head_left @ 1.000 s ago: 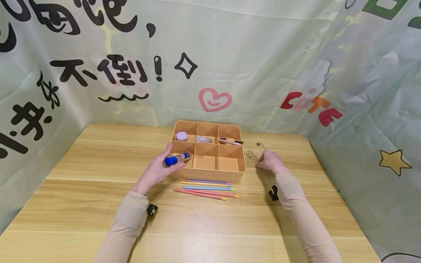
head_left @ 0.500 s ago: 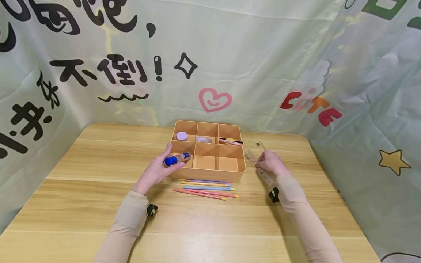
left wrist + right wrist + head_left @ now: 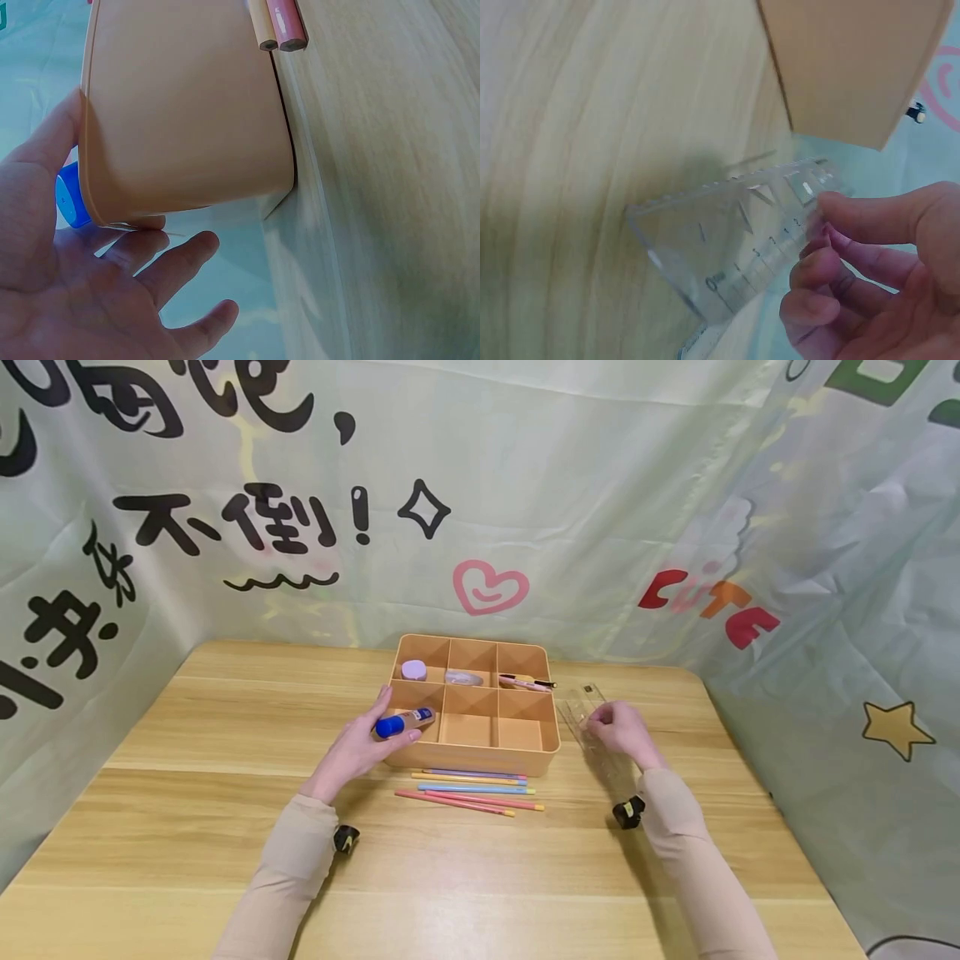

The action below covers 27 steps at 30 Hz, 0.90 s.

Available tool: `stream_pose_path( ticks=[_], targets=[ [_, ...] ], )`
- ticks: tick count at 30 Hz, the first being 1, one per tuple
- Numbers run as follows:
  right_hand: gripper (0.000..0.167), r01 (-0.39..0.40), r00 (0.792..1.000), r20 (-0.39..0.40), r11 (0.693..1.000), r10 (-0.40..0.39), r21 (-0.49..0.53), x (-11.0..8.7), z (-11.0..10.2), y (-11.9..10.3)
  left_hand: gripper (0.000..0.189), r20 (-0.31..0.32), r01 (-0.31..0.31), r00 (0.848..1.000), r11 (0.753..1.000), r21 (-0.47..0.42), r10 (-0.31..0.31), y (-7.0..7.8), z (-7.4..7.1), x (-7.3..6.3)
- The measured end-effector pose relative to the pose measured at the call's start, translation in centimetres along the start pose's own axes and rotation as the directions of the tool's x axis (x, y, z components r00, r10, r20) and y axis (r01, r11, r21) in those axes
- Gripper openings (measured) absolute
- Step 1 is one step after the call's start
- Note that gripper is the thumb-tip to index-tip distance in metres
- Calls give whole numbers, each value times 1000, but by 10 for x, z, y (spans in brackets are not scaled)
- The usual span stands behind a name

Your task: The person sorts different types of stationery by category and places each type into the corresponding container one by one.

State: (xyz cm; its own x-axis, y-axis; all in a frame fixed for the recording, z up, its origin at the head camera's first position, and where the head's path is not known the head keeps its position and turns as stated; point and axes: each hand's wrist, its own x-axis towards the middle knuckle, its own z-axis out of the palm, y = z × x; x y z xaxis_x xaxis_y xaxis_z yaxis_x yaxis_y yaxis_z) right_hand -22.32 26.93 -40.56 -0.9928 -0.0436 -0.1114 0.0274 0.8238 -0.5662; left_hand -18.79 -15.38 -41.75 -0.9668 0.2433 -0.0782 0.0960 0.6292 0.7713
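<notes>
Clear ruler [image 3: 720, 232], pinched in right hand [image 3: 626, 732]. Tan divided box [image 3: 480, 762], touched at corner by spread left hand [image 3: 351, 757]. Pencils [image 3: 476, 790], on surface [image 3: 465, 885].

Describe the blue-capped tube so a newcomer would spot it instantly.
On the wooden table, find the orange divided box. At its near-left compartment, by the left hand, the tube slants. Nothing else in the box has a bright blue cap.

Lt beige sleeves [image 3: 281, 870], long, plain; sm blk wrist cams [image 3: 347, 840]
</notes>
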Motion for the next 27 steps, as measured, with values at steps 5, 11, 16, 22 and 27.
stream_pose_path(
  ticks=[5,11,16,22,27],
  targets=[
    [20,29,998,-63,997,-24,76,-8,-5,0,100,-3,6,1000,1000,1,-6,1,0,0],
    [19,88,983,-171,984,-62,152,-16,-6,3,100,-4,9,1000,1000,-4,-9,2,0,-1],
    [19,130,960,-272,969,-69,211,-24,-2,2,103,1,49,999,998,-35,-49,2,1,-1],
    [16,181,932,-360,908,-35,379,-30,3,-3,101,-3,18,1000,1000,-13,-18,2,1,-1],
    [18,241,898,-439,833,3,498,-33,8,-8,99,-1,12,1000,1000,-6,-12,2,1,0]
  ],
)
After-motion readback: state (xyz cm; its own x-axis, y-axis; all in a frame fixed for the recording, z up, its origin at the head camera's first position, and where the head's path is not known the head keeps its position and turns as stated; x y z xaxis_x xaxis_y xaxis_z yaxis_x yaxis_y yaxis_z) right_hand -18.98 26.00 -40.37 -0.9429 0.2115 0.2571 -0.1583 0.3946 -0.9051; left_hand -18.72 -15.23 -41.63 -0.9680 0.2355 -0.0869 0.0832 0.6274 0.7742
